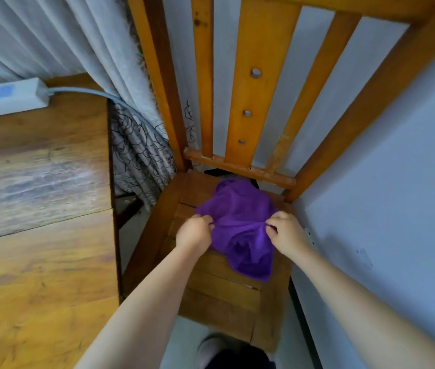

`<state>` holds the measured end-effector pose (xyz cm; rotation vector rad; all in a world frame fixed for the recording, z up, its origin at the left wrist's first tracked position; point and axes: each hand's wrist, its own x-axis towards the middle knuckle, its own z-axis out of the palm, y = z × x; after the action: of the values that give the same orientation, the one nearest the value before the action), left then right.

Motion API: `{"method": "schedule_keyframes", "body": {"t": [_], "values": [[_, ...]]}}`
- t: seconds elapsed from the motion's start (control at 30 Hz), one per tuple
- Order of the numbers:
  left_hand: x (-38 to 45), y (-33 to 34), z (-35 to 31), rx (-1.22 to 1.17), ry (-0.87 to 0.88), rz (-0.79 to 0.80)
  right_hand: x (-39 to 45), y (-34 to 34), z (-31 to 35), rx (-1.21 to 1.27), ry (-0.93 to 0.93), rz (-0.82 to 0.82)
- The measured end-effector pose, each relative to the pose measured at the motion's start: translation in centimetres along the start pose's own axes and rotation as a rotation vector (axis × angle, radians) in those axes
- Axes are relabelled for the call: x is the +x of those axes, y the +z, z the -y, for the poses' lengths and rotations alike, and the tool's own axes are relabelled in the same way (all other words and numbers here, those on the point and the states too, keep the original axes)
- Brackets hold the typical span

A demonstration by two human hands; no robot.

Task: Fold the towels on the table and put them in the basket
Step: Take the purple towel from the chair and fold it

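A crumpled purple towel (240,209) lies on the slatted seat of a wooden chair (219,291). My left hand (193,231) pinches the towel's left edge. At the right side, my right hand (285,233) pinches a bunched fold of the same towel. Both hands rest low on the cloth, about a hand's width apart. No basket is in view.
A wooden table (38,209) fills the left side, with a white power strip (6,98) and its cable at the far edge. A grey curtain (83,35) hangs behind. A pale wall (397,182) runs close along the chair's right. My foot (211,350) shows below.
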<state>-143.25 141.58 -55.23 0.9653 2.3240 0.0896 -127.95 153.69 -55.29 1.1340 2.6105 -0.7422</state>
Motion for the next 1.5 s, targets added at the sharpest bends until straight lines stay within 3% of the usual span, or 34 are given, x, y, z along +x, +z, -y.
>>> {"method": "schedule_keyframes", "body": {"t": [0.13, 0.3, 0.6, 0.83, 0.93, 1.13, 1.33, 1.5], "values": [[-3.5, -5.4, -1.0, 0.022, 0.071, -0.009, -2.7, -5.9, 2.1, 0.007, -0.033, 0.067], [-9.5, -16.0, -3.3, -0.123, 0.044, -0.157, -5.6, -16.4, 7.9, 0.089, -0.089, -0.052], [-22.2, -33.9, -2.7, -0.232, 0.008, -0.677, -10.6, -31.4, 21.8, 0.2, -0.415, -0.351], [-33.4, -45.1, 2.8, -0.308, -0.035, -1.118, -16.4, -36.0, 36.6, 0.393, -0.707, -0.549], [-37.5, -48.0, 7.5, -0.301, -0.068, -1.212, -19.3, -35.6, 42.6, 0.43, -0.793, -0.562], [-42.9, -48.2, 18.5, -0.271, -0.103, -1.21, -22.8, -29.6, 51.8, 0.407, -0.866, -0.473], [-43.4, -40.8, 32.2, -0.324, -0.157, -0.875, -22.5, -17.9, 56.6, 0.256, -0.817, -0.197], [-42.4, -33.0, 39.3, -0.315, -0.245, -0.599, -21.8, -8.3, 57.5, 0.125, -0.776, -0.006]]}}
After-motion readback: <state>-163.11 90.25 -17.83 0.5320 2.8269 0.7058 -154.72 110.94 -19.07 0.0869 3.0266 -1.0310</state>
